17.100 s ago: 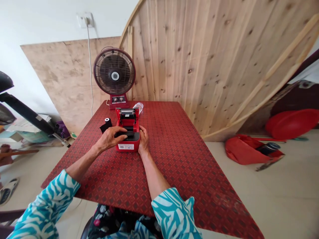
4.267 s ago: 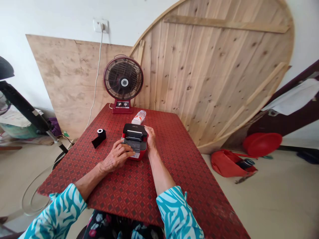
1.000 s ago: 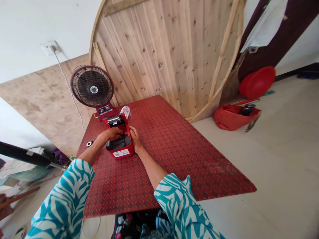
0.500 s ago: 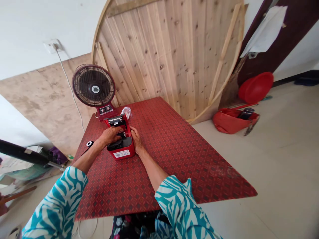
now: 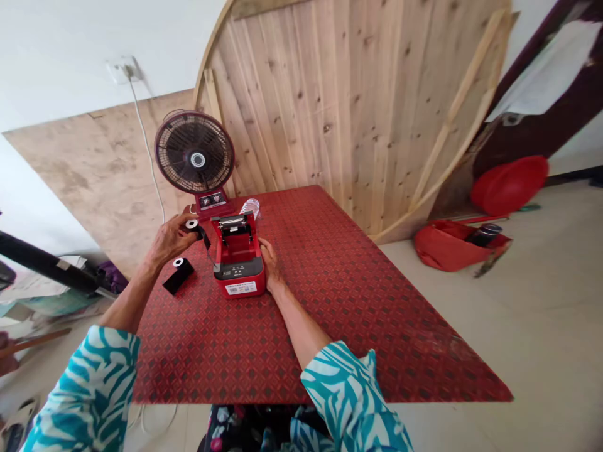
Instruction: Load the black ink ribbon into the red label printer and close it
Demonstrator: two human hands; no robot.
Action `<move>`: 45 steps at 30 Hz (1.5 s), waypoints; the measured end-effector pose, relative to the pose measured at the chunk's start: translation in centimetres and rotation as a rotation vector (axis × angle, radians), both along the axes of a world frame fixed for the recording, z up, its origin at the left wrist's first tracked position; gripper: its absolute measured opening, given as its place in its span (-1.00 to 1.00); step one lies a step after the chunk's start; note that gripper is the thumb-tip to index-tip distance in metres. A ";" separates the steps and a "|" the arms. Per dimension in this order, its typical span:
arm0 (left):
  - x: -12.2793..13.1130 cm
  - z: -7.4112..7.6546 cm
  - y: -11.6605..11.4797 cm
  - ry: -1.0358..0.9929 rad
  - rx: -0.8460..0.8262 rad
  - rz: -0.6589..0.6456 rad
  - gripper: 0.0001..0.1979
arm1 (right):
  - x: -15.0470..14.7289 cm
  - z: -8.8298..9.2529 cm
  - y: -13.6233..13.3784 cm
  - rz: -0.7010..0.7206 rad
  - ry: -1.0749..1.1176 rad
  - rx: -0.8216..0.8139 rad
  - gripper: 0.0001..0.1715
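Note:
A small red and black receipt printer (image 5: 240, 276) stands on the table with its lid raised and its paper bay showing. My left hand (image 5: 170, 240) is to the left of the printer, pinching a black paper roll (image 5: 192, 224) with a white end between thumb and fingers. A loose black strip trails from that roll toward the printer. On the table below my left hand lies a second black roll (image 5: 179, 275), partly unwound. My right hand (image 5: 271, 263) grips the printer's right side, its fingers along the wall.
A dark red fan (image 5: 195, 154) stands behind the printer, with a clear plastic bottle (image 5: 251, 207) beside it. The red patterned table (image 5: 358, 326) backs onto a large round wooden board (image 5: 325, 94). On the floor at right are an orange bag (image 5: 438, 245) and a red basin (image 5: 511, 185).
My left hand has come out of the printer's bay and moved left and up, with a black roll in it. My right hand stays at the printer's side. The view has shifted.

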State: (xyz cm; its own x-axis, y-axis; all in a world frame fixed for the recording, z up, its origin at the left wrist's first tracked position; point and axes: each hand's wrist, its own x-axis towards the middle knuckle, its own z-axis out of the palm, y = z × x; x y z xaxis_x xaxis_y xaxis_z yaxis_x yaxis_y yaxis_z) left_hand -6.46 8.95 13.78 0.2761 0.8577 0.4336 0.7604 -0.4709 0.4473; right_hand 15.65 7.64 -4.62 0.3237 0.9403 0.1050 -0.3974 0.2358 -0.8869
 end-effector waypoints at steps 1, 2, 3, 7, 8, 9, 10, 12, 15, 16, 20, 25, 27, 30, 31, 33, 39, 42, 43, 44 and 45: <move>-0.8 -0.2 0.5 0.056 -0.035 0.075 -0.59 | 0.0 0.0 0.0 -0.006 0.003 -0.001 -0.52; -1.3 -0.7 1.1 0.119 -0.080 0.139 -0.63 | 0.1 0.0 -0.1 -0.013 0.001 -0.003 -0.53; -1.7 -1.3 1.7 0.183 -0.127 0.195 -0.67 | 0.1 0.1 -0.2 -0.020 -0.002 -0.005 -0.54; -2.1 -5.1 4.1 0.414 -0.286 0.338 -0.76 | 0.2 0.3 -0.4 -0.015 -0.001 -0.029 -0.55; -2.1 -6.0 4.5 0.446 -0.316 0.344 -0.75 | 0.2 0.3 -0.4 -0.010 0.005 -0.033 -0.54; -2.1 -6.7 4.9 0.465 -0.340 0.342 -0.75 | 0.2 0.3 -0.4 -0.007 0.008 -0.034 -0.54; -2.0 -7.3 5.2 0.471 -0.358 0.335 -0.75 | 0.2 0.2 -0.3 -0.009 0.008 -0.033 -0.54; -2.0 -8.0 5.6 0.455 -0.379 0.314 -0.73 | 0.2 0.0 -0.2 -0.014 0.005 -0.027 -0.54; -2.6 -7.8 5.9 0.411 -0.399 0.263 -0.65 | 0.1 -0.1 -0.2 -0.014 0.002 -0.024 -0.53; -3.1 -7.5 5.8 0.352 -0.403 0.234 -0.61 | 0.1 -0.1 -0.2 -0.012 0.003 -0.022 -0.53; -7.0 -7.0 4.0 -0.192 -0.389 0.120 -0.46 | 0.1 0.2 -0.3 0.000 0.006 -0.033 -0.53; -11.2 -9.6 -0.6 -0.537 -0.468 0.059 -0.39 | 0.1 0.5 -0.6 0.002 0.019 -0.031 -0.50; -11.0 -11.3 -1.8 -0.579 -0.490 0.034 -0.33 | 0.1 0.7 -0.7 -0.009 0.016 -0.033 -0.49; -9.4 -13.3 -2.2 -0.623 -0.439 0.051 -0.27 | 0.2 1.0 -1.0 -0.008 0.015 -0.044 -0.49; -8.9 -13.7 -2.0 -0.624 -0.409 0.080 -0.28 | 0.2 1.1 -1.0 -0.007 0.013 -0.048 -0.49; -8.2 -14.2 -1.6 -0.586 -0.361 0.145 -0.32 | 0.2 1.1 -1.1 -0.021 0.003 -0.052 -0.51; -8.1 -12.1 -2.1 -0.557 -0.321 0.236 -0.26 | 0.0 0.5 -0.5 -0.015 0.001 -0.036 -0.51; -7.2 -8.7 -3.6 -0.637 -0.345 0.166 -0.22 | 0.0 0.2 -0.3 -0.013 0.009 -0.022 -0.52; -6.5 -7.3 -4.2 -0.622 -0.368 0.130 -0.21 | 0.0 0.2 -0.2 -0.013 0.011 -0.018 -0.52; -5.6 -6.0 -4.6 -0.579 -0.400 0.086 -0.22 | 0.0 0.1 -0.2 -0.011 0.015 -0.012 -0.52; -4.6 -4.8 -4.9 -0.521 -0.420 0.043 -0.23 | 0.0 0.1 -0.2 -0.010 0.019 -0.005 -0.51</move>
State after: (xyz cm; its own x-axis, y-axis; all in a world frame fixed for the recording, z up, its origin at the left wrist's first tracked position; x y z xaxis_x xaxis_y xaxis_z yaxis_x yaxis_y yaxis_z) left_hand -11.10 4.02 9.00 0.0830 0.9882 0.1285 0.4093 -0.1514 0.8998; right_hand 15.62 7.45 -4.54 0.3350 0.9375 0.0937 -0.4114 0.2350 -0.8806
